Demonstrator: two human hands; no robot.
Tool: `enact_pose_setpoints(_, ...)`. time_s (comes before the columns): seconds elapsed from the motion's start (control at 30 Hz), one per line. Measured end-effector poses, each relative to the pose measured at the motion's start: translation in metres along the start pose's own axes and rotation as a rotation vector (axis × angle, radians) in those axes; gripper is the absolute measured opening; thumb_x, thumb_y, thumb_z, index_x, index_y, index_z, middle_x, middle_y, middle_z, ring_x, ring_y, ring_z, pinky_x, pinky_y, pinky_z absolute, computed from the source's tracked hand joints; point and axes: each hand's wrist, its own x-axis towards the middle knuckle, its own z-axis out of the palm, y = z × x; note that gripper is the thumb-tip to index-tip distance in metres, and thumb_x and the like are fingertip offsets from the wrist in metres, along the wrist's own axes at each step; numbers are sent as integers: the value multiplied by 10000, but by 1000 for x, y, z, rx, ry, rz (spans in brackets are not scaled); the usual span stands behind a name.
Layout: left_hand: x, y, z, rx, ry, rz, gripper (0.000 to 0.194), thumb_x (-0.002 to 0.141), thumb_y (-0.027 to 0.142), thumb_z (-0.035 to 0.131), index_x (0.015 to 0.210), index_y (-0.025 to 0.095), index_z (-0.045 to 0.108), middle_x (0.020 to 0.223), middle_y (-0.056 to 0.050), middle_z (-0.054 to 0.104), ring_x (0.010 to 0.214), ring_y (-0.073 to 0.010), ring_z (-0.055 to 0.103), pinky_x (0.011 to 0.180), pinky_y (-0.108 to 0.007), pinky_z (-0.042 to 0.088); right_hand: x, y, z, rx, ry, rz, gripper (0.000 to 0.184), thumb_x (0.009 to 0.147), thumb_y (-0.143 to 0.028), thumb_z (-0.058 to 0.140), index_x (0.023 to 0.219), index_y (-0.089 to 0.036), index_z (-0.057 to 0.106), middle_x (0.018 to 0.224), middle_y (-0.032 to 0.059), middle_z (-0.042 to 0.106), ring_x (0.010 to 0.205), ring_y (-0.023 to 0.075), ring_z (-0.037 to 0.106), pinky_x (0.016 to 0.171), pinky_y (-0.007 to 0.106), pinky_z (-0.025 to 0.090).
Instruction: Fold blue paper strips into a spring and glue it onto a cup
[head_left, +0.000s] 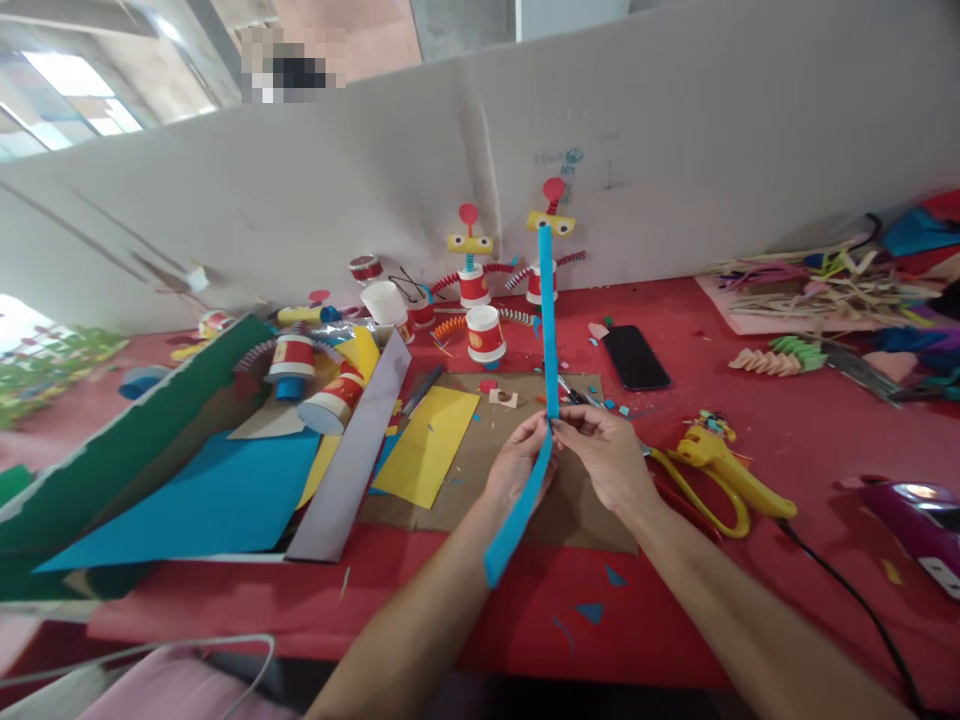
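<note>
A long blue paper strip (549,320) runs upright from my fingers, and its lower part curves down over my left wrist. My left hand (519,462) pinches the strip near its middle. Close against it, my right hand (604,452) also pinches the strip with thumb and fingers. Both hands are above a brown cardboard sheet (472,480) scattered with paper scraps. A yellow paper sheet (427,445) lies on that cardboard to the left. Behind the strip stand two paper-cup figures, one (473,285) with yellow eye pieces and folded red arms.
At right lie a yellow glue gun (731,470) with a cord, scissors (742,520), a phone (636,357) and a purple device (911,520). Left are a green-walled box (165,420), blue paper (225,490) and a grey strip (352,450). A white partition (712,150) closes the back.
</note>
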Motion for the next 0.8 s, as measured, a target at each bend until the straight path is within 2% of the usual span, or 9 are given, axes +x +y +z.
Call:
enact_pose_setpoints(0.33,-7,11,5,220,19,171,239,551,243,815,695,148,650,653,12,610,596,-75,533,630,-212,414,3,11,-11,-196,-35,-122,246,623,-307,763,859,-237,756,816,33,732,738,210,656,704,349,539)
enact_pose_setpoints(0.5,-7,12,3,325,29,212,212,608,297,769,667,142,637,602,18,579,570,-71,484,598,-202,374,-2,-2,-6,-369,-57,-233,155,703,-299,685,835,-258,755,860,35,728,796,220,655,736,351,521)
enact_pose_setpoints(0.6,-5,8,-1,376,77,263,181,641,292,734,665,151,622,609,21,573,590,-82,490,616,-209,376,-4,-6,-1,-402,-61,-266,111,709,-286,669,787,-257,742,846,36,718,801,223,646,738,353,519)
enact_pose_setpoints(0.7,-4,5,-1,377,121,310,172,651,293,721,672,160,614,635,17,584,621,-96,510,648,-221,392,-4,-3,1,-345,-67,-254,139,690,-306,697,807,-240,730,861,37,713,799,220,645,753,353,514)
enact_pose_setpoints(0.8,-6,6,1,323,89,290,210,640,322,730,641,156,601,608,12,580,604,-98,517,657,-230,404,-2,4,-1,-305,-55,-137,159,733,-347,678,794,-210,732,782,37,719,731,204,644,743,352,507)
